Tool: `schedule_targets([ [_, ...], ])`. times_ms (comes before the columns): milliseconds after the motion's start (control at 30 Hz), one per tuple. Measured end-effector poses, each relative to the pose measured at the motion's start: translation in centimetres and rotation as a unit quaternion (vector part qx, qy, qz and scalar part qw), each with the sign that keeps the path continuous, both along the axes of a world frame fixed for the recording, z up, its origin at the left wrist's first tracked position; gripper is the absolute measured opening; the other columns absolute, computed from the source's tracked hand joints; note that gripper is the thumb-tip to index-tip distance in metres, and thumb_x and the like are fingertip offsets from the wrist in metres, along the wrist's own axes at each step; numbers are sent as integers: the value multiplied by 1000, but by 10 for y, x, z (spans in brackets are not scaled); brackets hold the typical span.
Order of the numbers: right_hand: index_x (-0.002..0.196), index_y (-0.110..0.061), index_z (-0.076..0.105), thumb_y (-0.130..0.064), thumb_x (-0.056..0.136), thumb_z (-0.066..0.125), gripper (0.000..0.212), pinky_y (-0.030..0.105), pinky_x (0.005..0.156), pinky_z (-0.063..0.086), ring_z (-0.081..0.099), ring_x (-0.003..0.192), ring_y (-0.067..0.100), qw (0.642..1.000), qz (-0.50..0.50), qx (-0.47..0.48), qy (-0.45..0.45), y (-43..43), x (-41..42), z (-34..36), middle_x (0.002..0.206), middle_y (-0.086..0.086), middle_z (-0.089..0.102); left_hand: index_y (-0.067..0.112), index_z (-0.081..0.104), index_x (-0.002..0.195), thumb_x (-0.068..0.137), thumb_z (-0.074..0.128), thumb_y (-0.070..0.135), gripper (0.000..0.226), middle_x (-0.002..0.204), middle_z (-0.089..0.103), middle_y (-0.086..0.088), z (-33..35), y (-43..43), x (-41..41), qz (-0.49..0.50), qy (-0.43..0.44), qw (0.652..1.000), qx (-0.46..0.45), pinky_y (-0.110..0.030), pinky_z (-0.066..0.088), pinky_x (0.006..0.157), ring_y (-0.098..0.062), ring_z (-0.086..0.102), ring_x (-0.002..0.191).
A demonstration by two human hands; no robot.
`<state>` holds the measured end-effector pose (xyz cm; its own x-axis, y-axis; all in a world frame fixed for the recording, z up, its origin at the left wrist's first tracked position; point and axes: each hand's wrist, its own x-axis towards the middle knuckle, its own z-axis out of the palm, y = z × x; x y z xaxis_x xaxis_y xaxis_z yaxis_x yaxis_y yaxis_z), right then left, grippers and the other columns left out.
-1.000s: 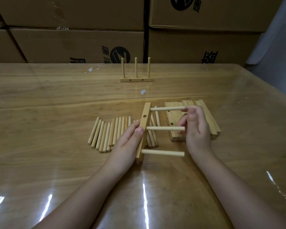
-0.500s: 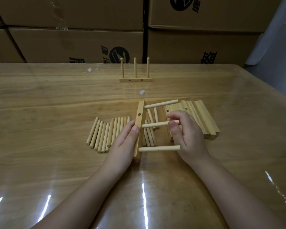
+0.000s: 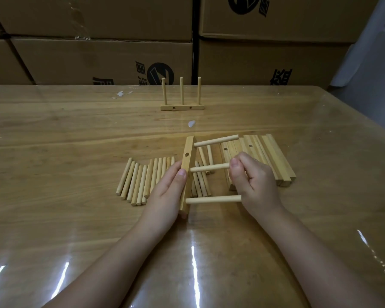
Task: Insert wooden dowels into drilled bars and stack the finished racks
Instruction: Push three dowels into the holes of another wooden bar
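Holding drilled bar (image 3: 187,164), pinching middle dowel (image 3: 209,168)

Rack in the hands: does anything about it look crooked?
Yes: the top dowel angles away from the bottom dowel instead of running parallel, so it may not be seated squarely in the bar.

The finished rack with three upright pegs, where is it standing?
In the head view, the finished rack stands alone at the table's far middle, before the cardboard boxes.

Some loose dowels (image 3: 138,181) behind left hand (image 3: 167,193)
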<state>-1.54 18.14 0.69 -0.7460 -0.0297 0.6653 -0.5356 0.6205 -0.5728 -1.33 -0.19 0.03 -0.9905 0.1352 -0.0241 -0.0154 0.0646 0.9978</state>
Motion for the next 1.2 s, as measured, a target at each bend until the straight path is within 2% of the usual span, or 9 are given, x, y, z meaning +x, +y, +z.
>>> schedule_targets([
  [100, 61, -10, 43, -28, 94, 35, 38, 41, 39, 36, 40, 43, 19, 1000, 2, 0, -2, -1, 0, 1, 49, 6, 43, 59, 53, 108, 95, 42, 47, 21, 118, 57, 35, 1, 0, 0, -2, -3, 1000, 1, -39, 54, 83, -1, 50, 121],
  [233, 62, -10, 44, -32, 94, 34, 40, 44, 40, 39, 44, 43, 23, 1000, 9, -13, -21, 0, -1, 0, 50, 8, 46, 61, 54, 99, 95, 42, 46, 20, 100, 55, 49, 2, -1, 0, -9, -2, 1000, -22, -45, 44, 101, 22, 46, 107],
  [333, 70, -14, 47, -42, 95, 31, 41, 46, 44, 42, 47, 46, 23, 999, 19, -29, -38, -1, -1, -2, 53, 7, 49, 53, 55, 113, 86, 46, 59, 29, 112, 55, 39, -1, -3, -3, -8, 0, 1000, -5, -44, 38, 108, 1, 44, 126],
  [433, 85, -28, 46, -59, 94, 26, 38, 40, 45, 43, 49, 49, 15, 993, 25, -115, -25, -7, 2, -1, 58, -3, 50, 46, 56, 123, 82, 49, 62, 45, 131, 58, 1, -3, -3, -4, 6, -6, 1000, 28, -60, 38, 104, -31, 47, 128],
  [533, 85, -26, 43, -56, 95, 28, 36, 37, 41, 37, 44, 47, 13, 985, 43, -157, 52, -11, 4, 4, 57, -3, 46, 50, 59, 113, 81, 46, 59, 36, 129, 50, -30, -5, -4, -8, 27, -15, 999, 41, -37, 56, 62, -54, 50, 110],
  [700, 102, -18, 46, -52, 97, 25, 40, 13, 52, 38, 45, 52, 7, 994, 79, -26, 65, -18, 11, 3, 60, 1, 50, 42, 55, 123, 84, 47, 55, 42, 123, 48, -37, -12, -5, -14, 22, -14, 997, 75, -26, 46, 41, -13, 61, 52],
  [867, 84, -4, 59, -38, 99, 29, 48, 27, 60, 41, 45, 61, 5, 994, 51, 51, 78, -21, 12, 4, 61, -6, 51, 30, 45, 137, 98, 40, 44, 41, 135, 38, -39, -16, -4, -16, 47, -21, 997, 57, -19, 44, 40, -44, 60, 87],
  [1033, 73, -6, 54, -27, 94, 37, 34, 17, 60, 37, 44, 59, 8, 997, 52, 43, 28, -24, 14, 8, 58, -5, 48, 28, 48, 136, 98, 40, 43, 41, 134, 39, -38, -16, -4, -17, 59, -17, 997, 47, -20, 43, 39, -46, 59, 82],
  [1200, 70, -5, 52, -25, 93, 38, 33, 6, 62, 32, 42, 57, 5, 998, 58, 36, 7, -28, 17, 11, 56, -6, 45, 30, 47, 136, 98, 40, 46, 41, 132, 42, -36, -14, -3, -14, 45, 0, 998, 50, -23, 46, 42, -17, 58, 64],
])
